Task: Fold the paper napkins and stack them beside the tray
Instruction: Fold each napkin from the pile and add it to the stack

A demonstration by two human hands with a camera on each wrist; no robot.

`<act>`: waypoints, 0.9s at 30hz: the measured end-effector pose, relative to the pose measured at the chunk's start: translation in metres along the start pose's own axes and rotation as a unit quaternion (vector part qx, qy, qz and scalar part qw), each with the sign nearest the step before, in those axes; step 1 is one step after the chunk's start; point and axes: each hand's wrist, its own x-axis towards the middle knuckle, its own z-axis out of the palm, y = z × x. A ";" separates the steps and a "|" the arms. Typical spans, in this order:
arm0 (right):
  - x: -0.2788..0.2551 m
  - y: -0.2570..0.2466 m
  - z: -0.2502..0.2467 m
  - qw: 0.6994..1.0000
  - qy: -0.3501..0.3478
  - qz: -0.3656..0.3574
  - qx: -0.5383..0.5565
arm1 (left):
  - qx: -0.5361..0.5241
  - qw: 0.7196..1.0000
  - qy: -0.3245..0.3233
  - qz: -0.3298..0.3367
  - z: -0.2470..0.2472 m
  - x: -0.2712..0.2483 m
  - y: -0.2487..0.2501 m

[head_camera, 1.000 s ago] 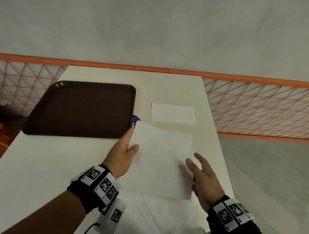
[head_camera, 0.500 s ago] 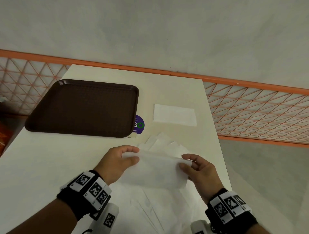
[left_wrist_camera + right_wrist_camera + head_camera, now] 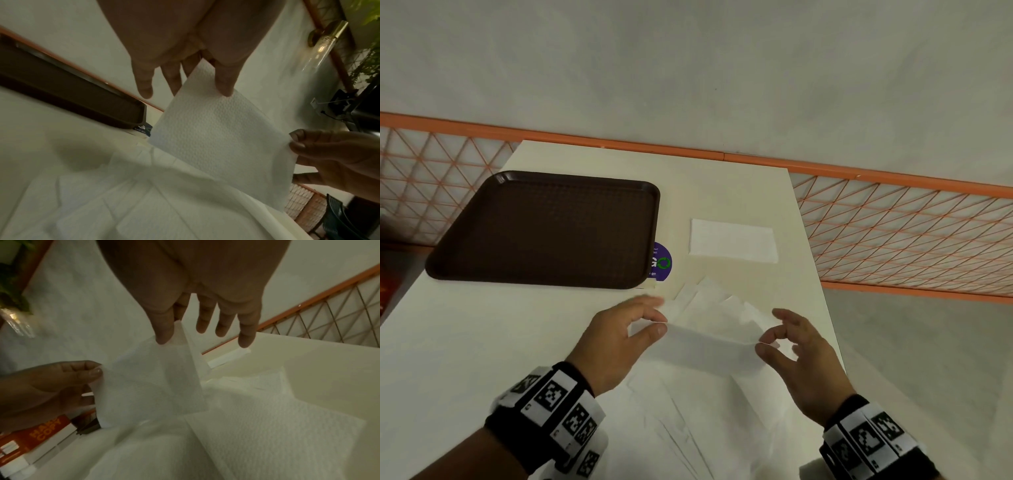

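Between both thumbs and forefingers, the left hand and right hand each pinch an end of a white embossed paper napkin, doubled over above the loose unfolded napkins. One folded white napkin already lies beside the dark brown plastic tray; apparently several remain to fold.

A round purple sticker (green ring printed on it) is being shown stuck flat on the table, toward its far right part. An orange lattice railing is being seen beyond the table's far and right edges. Off the table's left side, an orange box lettered "HARD COPY" is being glimpsed. A glass wall lamp is glowing on the grey wall.
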 end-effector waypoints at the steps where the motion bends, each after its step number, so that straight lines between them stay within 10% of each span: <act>1: 0.000 0.001 -0.001 1.000 -0.011 -0.005 0.011 | -0.017 1.000 0.002 -0.006 0.001 0.001 0.000; 8: 0.013 0.017 0.013 0.991 0.004 0.083 0.108 | -0.060 0.993 0.021 -0.104 0.028 0.012 -0.013; 14: 0.031 0.036 0.030 0.993 0.009 0.104 -0.061 | 0.044 0.986 0.010 -0.159 0.062 0.017 -0.036; 18: 0.036 0.031 0.041 0.966 0.016 -0.072 -0.250 | 0.070 0.987 -0.010 -0.145 0.072 0.021 -0.038; 23: 0.015 0.005 0.091 0.863 -0.269 -0.176 -0.390 | 0.074 0.985 -0.023 -0.156 0.073 0.025 -0.047; 27: 0.017 0.017 0.096 0.854 -0.276 -0.145 -0.417 | 0.066 0.986 -0.023 -0.153 0.070 0.029 -0.052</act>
